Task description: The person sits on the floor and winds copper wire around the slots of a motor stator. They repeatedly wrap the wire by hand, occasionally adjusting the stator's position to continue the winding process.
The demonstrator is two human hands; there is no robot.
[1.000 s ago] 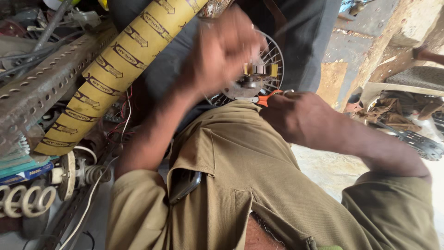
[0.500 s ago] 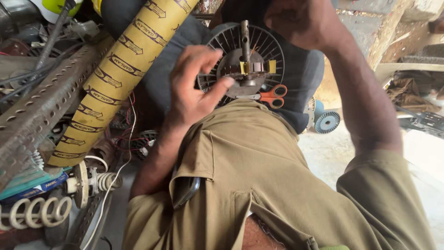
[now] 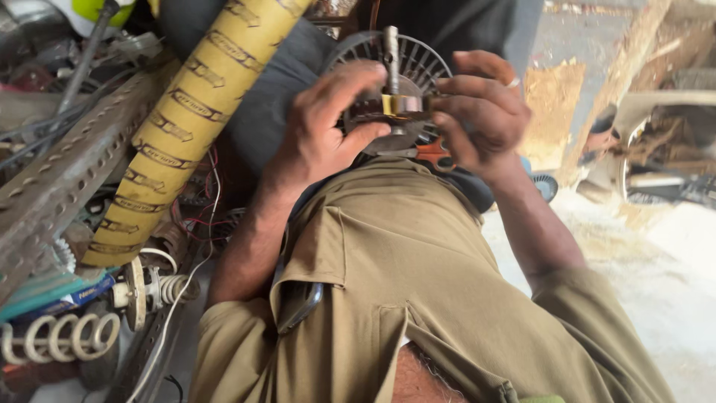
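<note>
A round metal fan motor [image 3: 395,108] with a slotted grille housing and an upright shaft rests at my knees. My left hand [image 3: 324,134] grips its left side, thumb under the body. My right hand [image 3: 481,112] closes on its right side, fingers on the yellowish winding band. Orange-handled scissors [image 3: 432,153] lie just below the motor, partly hidden by my right hand.
A long yellow patterned tube [image 3: 198,112] leans diagonally at left beside a perforated metal angle bar [image 3: 67,175]. Coil springs [image 3: 52,336], wires and small parts crowd the lower left. Dusty floor and wooden debris [image 3: 656,149] lie at right. A phone [image 3: 302,306] sits in my shirt pocket.
My right hand came down from above and took hold of the motor's right side. My left hand shifted from the motor's face to gripping its left side.
</note>
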